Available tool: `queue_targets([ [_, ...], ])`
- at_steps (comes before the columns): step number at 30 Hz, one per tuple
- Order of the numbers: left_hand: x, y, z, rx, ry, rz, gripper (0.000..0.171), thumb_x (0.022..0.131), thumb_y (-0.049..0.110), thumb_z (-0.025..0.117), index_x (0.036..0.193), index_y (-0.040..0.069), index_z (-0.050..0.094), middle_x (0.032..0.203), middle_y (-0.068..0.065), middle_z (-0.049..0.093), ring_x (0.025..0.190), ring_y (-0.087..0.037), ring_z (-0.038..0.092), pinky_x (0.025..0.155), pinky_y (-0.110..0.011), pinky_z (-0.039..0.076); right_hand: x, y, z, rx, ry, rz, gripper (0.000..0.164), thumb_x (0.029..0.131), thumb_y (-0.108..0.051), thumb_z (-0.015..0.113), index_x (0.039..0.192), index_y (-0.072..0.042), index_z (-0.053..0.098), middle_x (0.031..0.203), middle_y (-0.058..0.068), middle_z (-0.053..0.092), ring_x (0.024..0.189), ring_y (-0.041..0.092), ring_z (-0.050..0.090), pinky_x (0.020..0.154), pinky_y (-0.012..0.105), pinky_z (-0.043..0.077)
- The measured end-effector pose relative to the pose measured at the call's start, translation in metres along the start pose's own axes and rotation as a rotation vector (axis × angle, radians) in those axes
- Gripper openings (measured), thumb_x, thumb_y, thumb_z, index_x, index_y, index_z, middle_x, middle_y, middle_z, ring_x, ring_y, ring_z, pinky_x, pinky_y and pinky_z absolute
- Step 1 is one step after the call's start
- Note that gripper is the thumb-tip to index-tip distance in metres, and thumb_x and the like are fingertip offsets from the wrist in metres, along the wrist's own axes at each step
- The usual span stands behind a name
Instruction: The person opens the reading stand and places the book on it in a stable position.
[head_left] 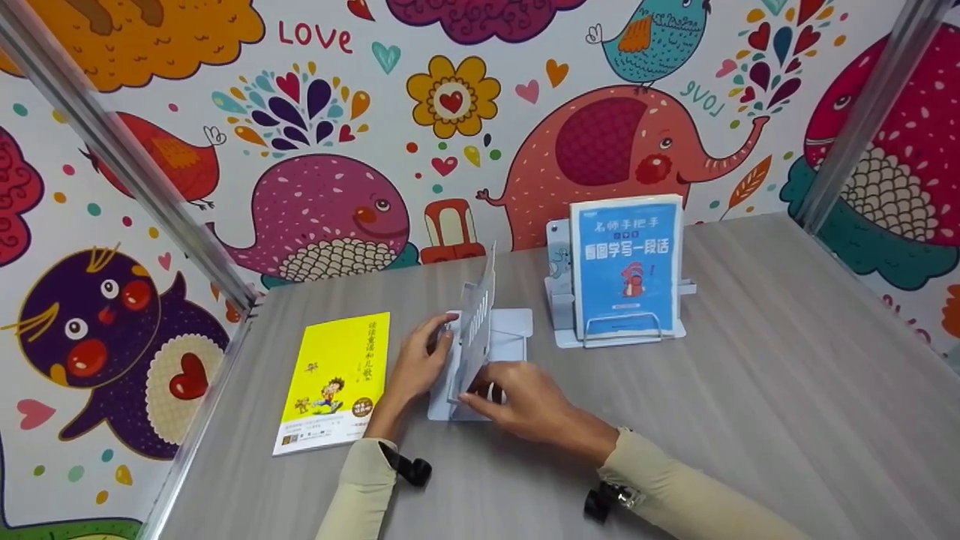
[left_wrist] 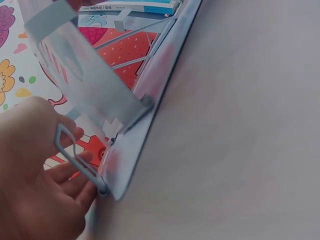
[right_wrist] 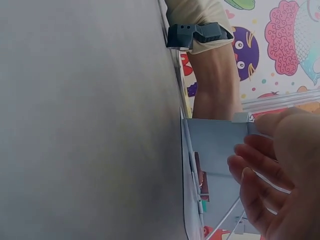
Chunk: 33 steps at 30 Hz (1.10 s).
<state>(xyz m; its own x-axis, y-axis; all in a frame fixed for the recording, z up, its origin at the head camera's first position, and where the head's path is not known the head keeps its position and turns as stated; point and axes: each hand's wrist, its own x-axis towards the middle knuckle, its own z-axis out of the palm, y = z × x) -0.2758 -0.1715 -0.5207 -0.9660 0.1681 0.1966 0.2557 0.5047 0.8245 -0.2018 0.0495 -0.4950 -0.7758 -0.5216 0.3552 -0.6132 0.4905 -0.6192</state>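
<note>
Between both hands stands a pale blue-grey metal book stand (head_left: 512,324), its base plate flat on the table and its slotted panel (head_left: 474,337) raised almost upright. My left hand (head_left: 421,360) is at the panel's left side. In the left wrist view, the fingers of that hand curl around a bent wire loop (left_wrist: 80,164) at the end of the base. Thin wire struts run behind the panel. My right hand (head_left: 529,403) pinches the panel's near lower corner between thumb and forefinger. Its other fingers are loosely bent in the right wrist view.
A yellow book (head_left: 330,375) lies flat on the left, close beside my left forearm. At the back right, a blue book (head_left: 626,270) leans upright on a second stand (head_left: 559,307) behind a wire holder. Patterned wall panels (head_left: 450,172) and metal posts (head_left: 874,112) border the table.
</note>
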Motion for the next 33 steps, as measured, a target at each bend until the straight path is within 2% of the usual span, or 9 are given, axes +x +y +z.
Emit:
queue_targets([
  [3, -0.001, 0.001, 0.003, -0.018, 0.012, -0.002, 0.039, 0.111, 0.014, 0.059, 0.150, 0.009, 0.063, 0.153, -0.014, 0.064, 0.147, -0.035, 0.057, 0.126, -0.056, 0.042, -0.003, 0.002, -0.002, -0.009, -0.004, 0.001, 0.032, 0.105, -0.041, 0.072, 0.124, -0.016, 0.077, 0.097, -0.006, 0.079, 0.079, 0.000, 0.064, 0.069, 0.017, 0.055],
  [10, -0.006, 0.001, 0.007, -0.087, 0.038, -0.068, 0.038, 0.114, 0.017, 0.054, 0.151, 0.015, 0.064, 0.156, -0.012, 0.061, 0.144, -0.033, 0.059, 0.125, -0.055, 0.043, -0.007, 0.010, -0.008, -0.006, -0.012, 0.011, 0.026, 0.103, -0.040, 0.076, 0.111, -0.015, 0.078, 0.094, -0.005, 0.078, 0.077, 0.002, 0.065, 0.068, 0.018, 0.055],
  [13, -0.007, -0.001, 0.007, -0.079, 0.054, -0.062, 0.038, 0.114, 0.015, 0.054, 0.150, 0.015, 0.065, 0.155, -0.012, 0.061, 0.140, -0.033, 0.060, 0.124, -0.054, 0.045, -0.007, 0.015, -0.013, 0.005, -0.028, 0.028, 0.028, 0.101, -0.041, 0.078, 0.110, -0.015, 0.077, 0.095, -0.005, 0.079, 0.078, 0.004, 0.067, 0.068, 0.018, 0.055],
  [18, -0.008, -0.004, 0.007, -0.084, 0.082, -0.037, 0.037, 0.113, 0.013, 0.056, 0.148, 0.010, 0.066, 0.153, -0.013, 0.063, 0.141, -0.033, 0.061, 0.123, -0.055, 0.046, -0.008, 0.023, -0.026, 0.082, -0.086, 0.079, 0.039, 0.099, -0.042, 0.080, 0.126, -0.016, 0.075, 0.102, -0.005, 0.079, 0.081, 0.007, 0.069, 0.070, 0.020, 0.058],
  [22, -0.010, -0.005, 0.006, -0.092, 0.113, -0.048, 0.037, 0.111, 0.014, 0.060, 0.147, 0.009, 0.066, 0.152, -0.013, 0.065, 0.142, -0.033, 0.062, 0.123, -0.053, 0.046, -0.005, 0.033, -0.037, 0.166, -0.130, 0.116, 0.043, 0.097, -0.043, 0.082, 0.131, -0.017, 0.075, 0.103, -0.006, 0.079, 0.082, 0.013, 0.071, 0.069, 0.024, 0.061],
  [28, -0.016, -0.005, 0.002, -0.134, 0.191, -0.117, 0.035, 0.108, 0.017, 0.068, 0.142, 0.009, 0.067, 0.148, -0.012, 0.068, 0.139, -0.032, 0.064, 0.121, -0.050, 0.049, -0.001, 0.051, -0.049, 0.286, -0.213, 0.199, 0.041, 0.096, -0.048, 0.082, 0.128, -0.023, 0.078, 0.104, -0.011, 0.078, 0.087, 0.017, 0.073, 0.069, 0.028, 0.061],
  [33, -0.020, -0.005, 0.001, -0.143, 0.224, -0.155, 0.034, 0.106, 0.020, 0.072, 0.138, 0.010, 0.069, 0.142, -0.012, 0.071, 0.133, -0.030, 0.067, 0.120, -0.048, 0.051, 0.001, 0.065, -0.056, 0.304, -0.222, 0.222, 0.036, 0.097, -0.049, 0.081, 0.118, -0.020, 0.081, 0.103, -0.006, 0.078, 0.087, 0.020, 0.070, 0.067, 0.029, 0.060],
])
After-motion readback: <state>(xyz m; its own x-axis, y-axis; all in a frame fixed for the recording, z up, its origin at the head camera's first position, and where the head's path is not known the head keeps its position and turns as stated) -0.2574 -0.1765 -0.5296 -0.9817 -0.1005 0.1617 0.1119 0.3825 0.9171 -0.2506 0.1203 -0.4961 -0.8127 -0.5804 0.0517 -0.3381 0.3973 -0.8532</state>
